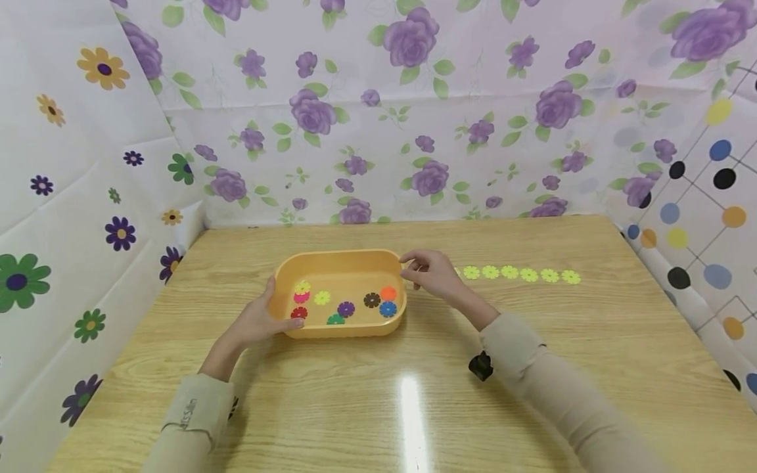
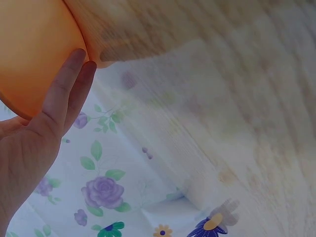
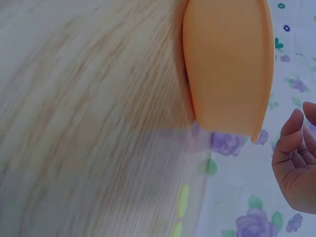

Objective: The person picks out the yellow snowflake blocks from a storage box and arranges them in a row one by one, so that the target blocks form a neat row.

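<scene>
An orange-yellow plastic tray [image 1: 349, 330] sits in front of me, holding several flower-shaped discs in mixed colours. Among them are a purple disc [image 1: 345, 309], a brown disc [image 1: 372, 300], a blue disc [image 1: 388, 309] and a yellow disc [image 1: 322, 298]. My left hand [image 1: 254, 318] grips the tray's left end, thumb over the front rim and fingers along the outer wall [image 2: 34, 54]. By the right rim hovers my right hand [image 1: 434, 272], its fingers loosely bent; in the right wrist view this hand [image 3: 296, 158] is apart from the tray [image 3: 229, 69], with nothing visible in it.
A row of yellow flower discs [image 1: 509, 272] lies on the wooden table [image 1: 331, 401], to the right of the tray and partly behind my right hand. Flower-printed sheets [image 1: 367, 151] hang at the back and left, a dotted sheet [image 1: 698, 263] at the right.
</scene>
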`<state>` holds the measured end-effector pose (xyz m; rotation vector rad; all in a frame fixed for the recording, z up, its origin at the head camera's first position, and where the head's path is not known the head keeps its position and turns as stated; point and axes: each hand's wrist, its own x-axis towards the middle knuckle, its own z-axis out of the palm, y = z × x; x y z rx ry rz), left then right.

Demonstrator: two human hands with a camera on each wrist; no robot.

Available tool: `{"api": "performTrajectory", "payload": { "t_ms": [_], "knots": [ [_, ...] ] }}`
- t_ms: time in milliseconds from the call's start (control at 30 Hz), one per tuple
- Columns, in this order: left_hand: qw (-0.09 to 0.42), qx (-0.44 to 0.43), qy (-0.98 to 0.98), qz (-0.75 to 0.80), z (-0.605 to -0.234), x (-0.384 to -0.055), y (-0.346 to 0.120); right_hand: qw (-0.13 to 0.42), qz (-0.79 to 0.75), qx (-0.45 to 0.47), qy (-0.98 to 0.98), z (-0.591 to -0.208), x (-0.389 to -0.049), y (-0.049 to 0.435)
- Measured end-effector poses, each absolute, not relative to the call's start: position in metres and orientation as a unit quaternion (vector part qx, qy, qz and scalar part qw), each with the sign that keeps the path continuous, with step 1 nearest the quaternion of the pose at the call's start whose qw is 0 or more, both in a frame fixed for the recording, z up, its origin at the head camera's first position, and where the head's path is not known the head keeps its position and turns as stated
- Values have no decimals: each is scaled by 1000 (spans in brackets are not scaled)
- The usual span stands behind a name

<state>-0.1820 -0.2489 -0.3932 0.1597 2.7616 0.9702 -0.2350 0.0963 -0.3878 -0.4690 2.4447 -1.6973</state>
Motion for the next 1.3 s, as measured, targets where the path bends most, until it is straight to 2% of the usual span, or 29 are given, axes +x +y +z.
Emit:
{"api": "performTrajectory", "payload": {
  "t_ms": [467,733,1300],
  "knots": [
    [108,51,936,331,-394,-184,-249,88,-578,-189,789,-384,-231,46],
    [106,54,935,334,-395,-185,-250,77,-573,-223,785,-385,-229,21],
    [100,67,935,333,-394,-181,-250,88,-472,-212,851,-402,-239,-27]
  ]
}}
